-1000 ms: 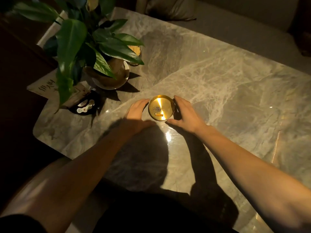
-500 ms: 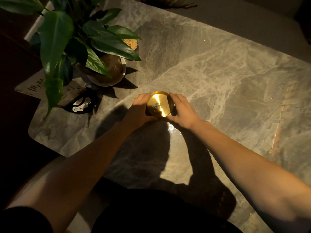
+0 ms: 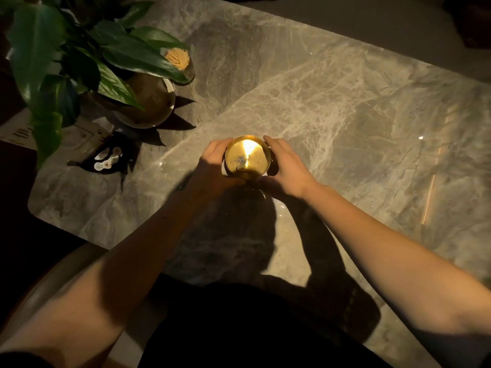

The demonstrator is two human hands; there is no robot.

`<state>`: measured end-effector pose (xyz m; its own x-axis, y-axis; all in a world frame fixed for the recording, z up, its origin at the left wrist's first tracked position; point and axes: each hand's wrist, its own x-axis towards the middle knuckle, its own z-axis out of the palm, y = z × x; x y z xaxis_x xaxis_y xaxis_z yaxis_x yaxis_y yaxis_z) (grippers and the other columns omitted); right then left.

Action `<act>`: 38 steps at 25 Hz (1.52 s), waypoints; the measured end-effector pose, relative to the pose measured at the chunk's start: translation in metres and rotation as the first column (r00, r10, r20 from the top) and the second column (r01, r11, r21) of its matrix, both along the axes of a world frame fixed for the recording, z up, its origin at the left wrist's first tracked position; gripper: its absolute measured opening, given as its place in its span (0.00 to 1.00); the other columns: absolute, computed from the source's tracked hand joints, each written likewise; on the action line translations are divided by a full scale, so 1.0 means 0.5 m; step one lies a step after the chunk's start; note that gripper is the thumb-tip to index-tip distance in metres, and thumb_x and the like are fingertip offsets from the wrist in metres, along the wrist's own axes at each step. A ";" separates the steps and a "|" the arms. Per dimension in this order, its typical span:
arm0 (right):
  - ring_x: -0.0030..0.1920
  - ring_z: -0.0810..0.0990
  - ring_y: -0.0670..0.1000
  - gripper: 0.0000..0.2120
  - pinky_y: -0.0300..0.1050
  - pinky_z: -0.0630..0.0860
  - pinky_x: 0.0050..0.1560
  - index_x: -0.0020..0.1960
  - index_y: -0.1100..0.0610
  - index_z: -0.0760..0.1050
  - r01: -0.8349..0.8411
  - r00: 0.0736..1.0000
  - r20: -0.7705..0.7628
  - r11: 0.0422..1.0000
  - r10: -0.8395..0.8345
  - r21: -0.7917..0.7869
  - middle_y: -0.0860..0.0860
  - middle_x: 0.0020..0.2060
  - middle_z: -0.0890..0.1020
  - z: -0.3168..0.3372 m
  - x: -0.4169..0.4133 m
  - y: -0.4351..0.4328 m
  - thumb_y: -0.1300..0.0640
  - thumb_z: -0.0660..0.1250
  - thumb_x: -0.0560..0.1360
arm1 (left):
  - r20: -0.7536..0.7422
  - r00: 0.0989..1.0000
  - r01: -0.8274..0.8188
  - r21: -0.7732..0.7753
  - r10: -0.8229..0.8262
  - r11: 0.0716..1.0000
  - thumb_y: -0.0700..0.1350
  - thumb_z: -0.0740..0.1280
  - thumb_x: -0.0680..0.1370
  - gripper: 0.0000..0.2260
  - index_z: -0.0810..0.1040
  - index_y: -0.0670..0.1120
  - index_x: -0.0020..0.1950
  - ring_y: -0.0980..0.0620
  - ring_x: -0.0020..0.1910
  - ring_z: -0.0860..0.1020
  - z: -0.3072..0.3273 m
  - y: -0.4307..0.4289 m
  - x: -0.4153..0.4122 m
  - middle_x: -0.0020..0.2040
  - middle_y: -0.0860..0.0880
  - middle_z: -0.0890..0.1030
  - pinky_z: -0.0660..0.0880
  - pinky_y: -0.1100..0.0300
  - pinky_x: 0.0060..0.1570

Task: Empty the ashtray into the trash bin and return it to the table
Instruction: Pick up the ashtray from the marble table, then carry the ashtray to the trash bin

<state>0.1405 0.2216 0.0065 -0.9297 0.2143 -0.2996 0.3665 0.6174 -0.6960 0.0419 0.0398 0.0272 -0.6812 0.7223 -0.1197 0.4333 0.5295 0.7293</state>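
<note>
A round brass ashtray (image 3: 255, 155) with a patch of grey ash inside is held between both hands over the grey marble table (image 3: 345, 115). My left hand (image 3: 212, 163) cups its left side and my right hand (image 3: 287, 168) cups its right side, fingers curled around the rim. The ashtray looks raised slightly and tilted toward me, with a bright glare across its bowl. No trash bin is in view.
A leafy plant (image 3: 79, 57) in a round pot (image 3: 148, 104) stands at the table's left end. A jar of toothpicks (image 3: 178, 59) sits behind it. A dark remote-like object (image 3: 109, 160) and papers (image 3: 18, 128) lie near the left edge.
Both hands closed in from either side and took hold of the ashtray. It now appears lifted a little and tipped toward me.
</note>
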 end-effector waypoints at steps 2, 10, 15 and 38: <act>0.71 0.66 0.54 0.48 0.50 0.66 0.71 0.76 0.57 0.57 0.048 0.999 -0.017 0.999 -0.049 -0.019 0.55 0.70 0.67 0.017 0.036 0.015 0.47 0.78 0.65 | 0.025 1.000 0.008 0.008 -0.008 1.000 0.50 0.80 0.61 0.41 0.71 0.36 0.68 0.41 0.60 0.77 0.001 0.015 0.017 0.62 0.36 0.76 0.77 0.47 0.59; 0.65 0.73 0.50 0.44 0.48 0.72 0.68 0.74 0.57 0.61 0.251 0.959 -0.116 0.965 -0.258 -0.073 0.53 0.66 0.72 0.097 0.216 0.100 0.51 0.79 0.65 | 0.162 0.986 0.017 0.141 -0.040 0.990 0.50 0.81 0.62 0.45 0.65 0.41 0.74 0.52 0.65 0.73 0.054 0.122 0.154 0.68 0.44 0.72 0.74 0.65 0.63; 0.63 0.74 0.47 0.45 0.36 0.71 0.63 0.74 0.56 0.63 0.351 0.908 -0.191 0.926 -0.373 -0.137 0.52 0.67 0.72 0.148 0.361 0.178 0.50 0.80 0.63 | 0.177 0.982 0.036 0.183 -0.069 0.982 0.47 0.81 0.63 0.43 0.65 0.43 0.74 0.59 0.61 0.72 0.101 0.229 0.279 0.69 0.45 0.72 0.67 0.79 0.58; 0.64 0.74 0.48 0.44 0.52 0.73 0.66 0.66 0.51 0.67 0.515 0.794 -0.227 0.823 -0.563 -0.240 0.49 0.65 0.73 0.277 0.649 0.360 0.47 0.82 0.55 | 0.502 0.837 -0.015 0.423 -0.220 0.906 0.36 0.82 0.58 0.41 0.72 0.44 0.69 0.57 0.68 0.74 0.186 0.453 0.520 0.69 0.45 0.74 0.69 0.61 0.70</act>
